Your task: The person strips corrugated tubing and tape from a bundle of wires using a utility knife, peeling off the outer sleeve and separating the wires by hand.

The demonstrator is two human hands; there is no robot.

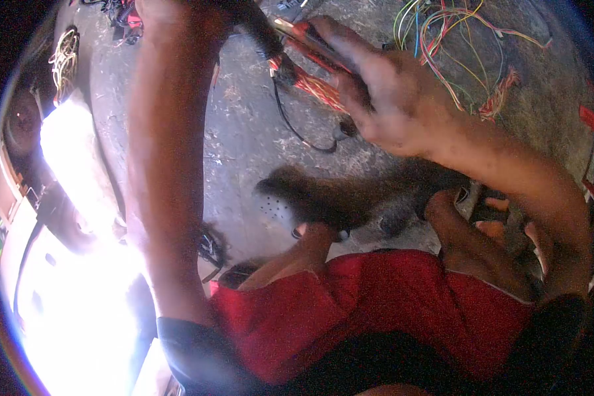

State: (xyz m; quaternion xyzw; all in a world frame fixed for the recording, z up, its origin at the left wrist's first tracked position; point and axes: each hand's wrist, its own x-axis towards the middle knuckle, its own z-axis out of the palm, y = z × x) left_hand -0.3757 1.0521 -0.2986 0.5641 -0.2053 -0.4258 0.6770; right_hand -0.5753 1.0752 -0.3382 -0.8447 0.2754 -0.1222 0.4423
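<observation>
Scuffed grey floor [241,142], fierce white glare [79,310]
From here I see pale marks scattered across the floor, the left side washed out, the far right duller and browner.

Wire tangle [433,41] on floor [244,142], right of cable bundle [318,91].

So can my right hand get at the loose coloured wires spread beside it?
Probably yes: the wires lie close by, mostly uncovered, though your right hand holds a red-handled tool.
</observation>
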